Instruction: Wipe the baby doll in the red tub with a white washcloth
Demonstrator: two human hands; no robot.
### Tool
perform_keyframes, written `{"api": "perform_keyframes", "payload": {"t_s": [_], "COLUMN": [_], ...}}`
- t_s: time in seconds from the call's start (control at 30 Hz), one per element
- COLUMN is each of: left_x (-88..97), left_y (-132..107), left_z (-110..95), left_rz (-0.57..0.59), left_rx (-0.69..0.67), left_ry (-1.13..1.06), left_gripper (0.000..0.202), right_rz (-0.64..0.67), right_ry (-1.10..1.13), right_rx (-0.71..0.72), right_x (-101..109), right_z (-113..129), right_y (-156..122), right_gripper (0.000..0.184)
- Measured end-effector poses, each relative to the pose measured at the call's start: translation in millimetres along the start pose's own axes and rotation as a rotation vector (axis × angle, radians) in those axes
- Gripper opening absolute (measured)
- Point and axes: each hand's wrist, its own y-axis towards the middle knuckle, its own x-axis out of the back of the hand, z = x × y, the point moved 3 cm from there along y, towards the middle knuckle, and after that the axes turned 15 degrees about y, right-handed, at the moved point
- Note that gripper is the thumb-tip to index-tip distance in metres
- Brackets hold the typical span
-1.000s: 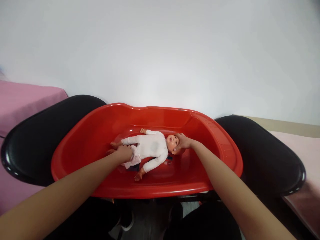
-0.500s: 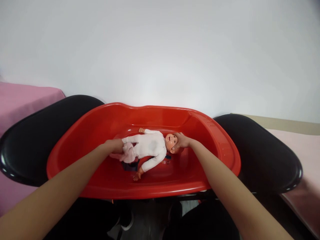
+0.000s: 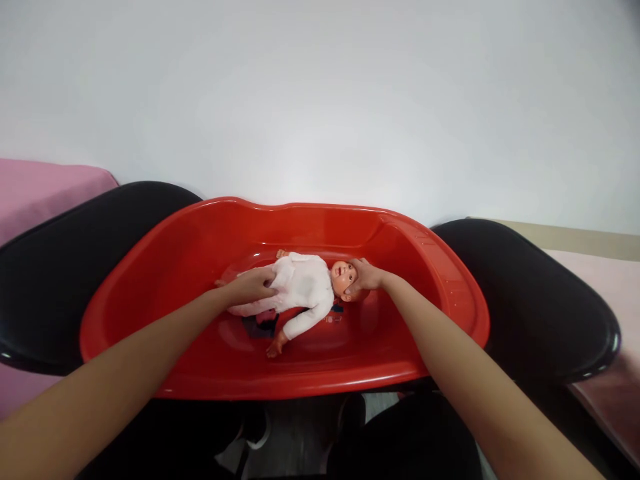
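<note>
A baby doll [image 3: 305, 283] in a white suit lies on its back in a red baby bathtub [image 3: 440, 267], its head to the right. My right hand [image 3: 366, 277] cups the crown of the doll's head, thumb and fingers curved around it. Over the doll's lower belly and hip, my left hand [image 3: 255, 285] is closed on a pale pink cloth [image 3: 284, 272]. A bit of this cloth shows past the fingertips; the rest is hidden under the hand. One doll arm [image 3: 303, 325] stretches toward the near side of the tub.
Black rounded side panels [image 3: 90, 267] [image 3: 530, 300] flank the tub. Pink-covered surfaces [image 3: 45, 190] stand beyond them on both sides. A white wall [image 3: 320, 100] rises behind. A dark patch [image 3: 257, 325] shows on the tub floor under the doll.
My left hand has moved with the cloth from the doll's legs up to its lower belly. My right hand stays at the head. The view has shifted slightly.
</note>
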Motion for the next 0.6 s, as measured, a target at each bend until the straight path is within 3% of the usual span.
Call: {"api": "perform_keyframes", "payload": {"t_s": [0.17, 0.27, 0.37, 0.47, 0.6], "left_x": [-21.6, -28.4, -35.3, -46.0, -55.4], "left_y": [2, 4, 1, -4, -3], "left_z": [2, 6, -1, -10, -12], "left_rz": [0.167, 0.07, -0.058, -0.055, 0.005], "left_rx": [0.027, 0.073, -0.038, -0.092, -0.027], "left_ry": [0.108, 0.194, 0.37, 0.488, 0.435], "left_gripper": [0.038, 0.047, 0.061, 0.064, 0.045], "right_rz": [-0.006, -0.019, -0.02, -0.018, -0.008], "right_ry": [-0.006, -0.012, -0.02, -0.018, -0.001], "right_rx": [0.026, 0.032, 0.036, 0.024, 0.01], "right_x": [-1, -1, -2, -1, -1], "right_z": [3, 2, 2, 1, -2], "right_y": [-1, 0, 0, 1, 2], "right_gripper": [0.115, 0.115, 0.116, 0.117, 0.116]}}
